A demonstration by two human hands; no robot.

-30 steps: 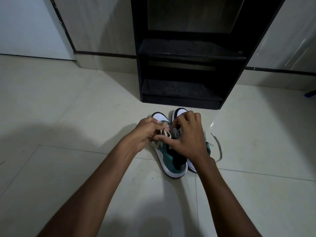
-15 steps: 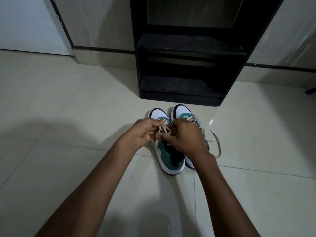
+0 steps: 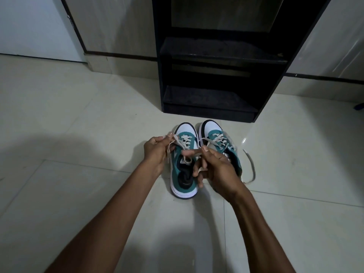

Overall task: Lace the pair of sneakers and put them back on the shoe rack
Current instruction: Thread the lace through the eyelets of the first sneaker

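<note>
Two teal, white and black sneakers stand side by side on the floor, toes toward the rack. My left hand (image 3: 157, 152) pinches a loop of cream lace at the left side of the left sneaker (image 3: 182, 174). My right hand (image 3: 214, 168) holds the other end of that lace over the shoe's tongue and covers the heel of the right sneaker (image 3: 216, 138). A loose lace (image 3: 251, 166) from the right sneaker trails on the tiles to the right. The black shoe rack (image 3: 216, 91) stands just beyond the toes, both its shelves bare.
Pale floor tiles (image 3: 78, 125) spread all around. A wall with a dark skirting strip (image 3: 122, 55) runs behind the rack. A small blue object (image 3: 359, 106) pokes in at the right edge.
My hands have drawn apart and toward me, pulling the left sneaker's lace out into two strands. Both toes now show.
</note>
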